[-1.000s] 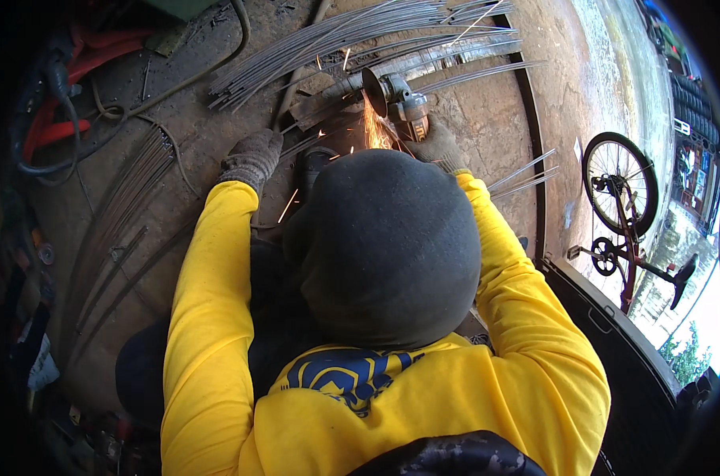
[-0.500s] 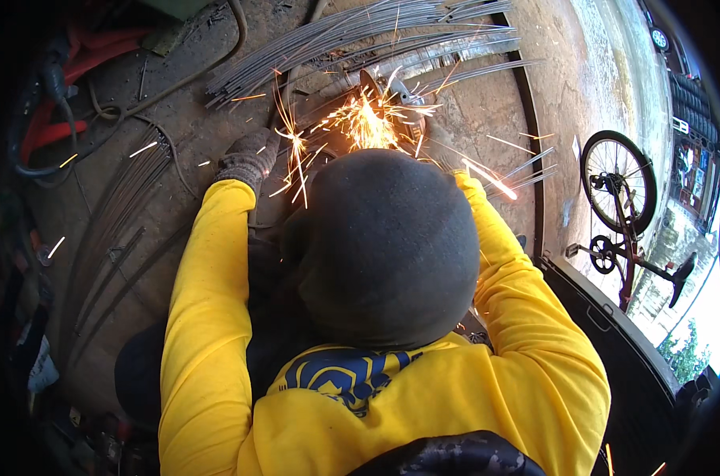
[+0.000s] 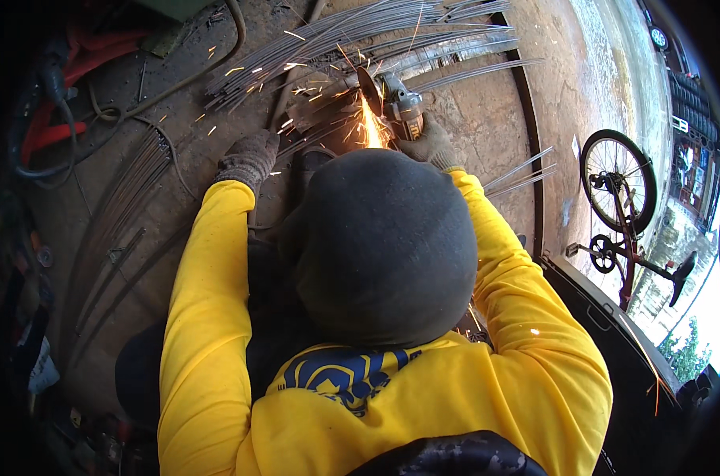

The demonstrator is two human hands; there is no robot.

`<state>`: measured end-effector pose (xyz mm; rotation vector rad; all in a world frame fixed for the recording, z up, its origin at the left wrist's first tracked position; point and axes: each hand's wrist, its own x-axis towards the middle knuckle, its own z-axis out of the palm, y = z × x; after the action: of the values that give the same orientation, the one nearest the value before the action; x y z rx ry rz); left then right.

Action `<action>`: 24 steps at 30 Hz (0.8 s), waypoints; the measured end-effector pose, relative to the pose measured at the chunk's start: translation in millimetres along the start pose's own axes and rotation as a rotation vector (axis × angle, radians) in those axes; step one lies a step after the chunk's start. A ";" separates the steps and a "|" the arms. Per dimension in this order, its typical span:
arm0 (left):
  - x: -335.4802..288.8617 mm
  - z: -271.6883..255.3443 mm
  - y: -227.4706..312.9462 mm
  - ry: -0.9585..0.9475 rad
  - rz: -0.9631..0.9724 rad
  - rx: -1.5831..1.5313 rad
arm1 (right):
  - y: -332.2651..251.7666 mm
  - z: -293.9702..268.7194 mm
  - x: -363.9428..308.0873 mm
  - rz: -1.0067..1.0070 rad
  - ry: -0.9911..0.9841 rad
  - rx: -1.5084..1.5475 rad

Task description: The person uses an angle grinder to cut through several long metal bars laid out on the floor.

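Observation:
My gloved right hand (image 3: pixel 430 146) grips an angle grinder (image 3: pixel 406 111). Its thin cutting disc (image 3: pixel 369 86) stands on edge to the left of the grinder's head. A bright stream of sparks (image 3: pixel 371 127) drops from the disc toward me, partly behind a dark-capped head (image 3: pixel 388 246). In a grey knit glove, my left hand (image 3: pixel 249 155) is closed at the near end of thin metal rods (image 3: pixel 306 141) that run toward the disc. The glove hides how the fingers sit on them. Where disc and rods meet is blurred by sparks.
A large bundle of steel rods (image 3: pixel 328 44) lies across the far floor. More rods (image 3: pixel 130 186) are on the left, beside a cable (image 3: pixel 193 75) and a red metal frame (image 3: pixel 54 135). Beyond a dark floor edge (image 3: pixel 528 119) at right stands a bicycle (image 3: pixel 620 198).
The wide burst of sparks has narrowed to a stream directed toward me. The grinder and my right hand now show clearly. My left hand has barely moved.

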<state>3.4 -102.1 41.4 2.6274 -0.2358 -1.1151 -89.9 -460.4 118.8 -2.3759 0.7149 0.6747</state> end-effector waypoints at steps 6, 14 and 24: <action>7.6 12.4 -9.7 -0.008 -0.116 0.019 | -0.8 0.1 -4.4 -0.040 -0.037 0.076; 8.5 11.8 -26.7 -0.025 0.058 0.031 | 18.0 16.3 3.7 -0.071 0.000 0.015; -3.2 -3.0 8.1 -0.039 -0.069 -0.021 | -5.4 -4.6 -9.9 -0.005 0.011 0.027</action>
<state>3.0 -108.3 48.0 2.6151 -0.1410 -1.1854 -92.4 -456.2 129.9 -2.3580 0.7181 0.6463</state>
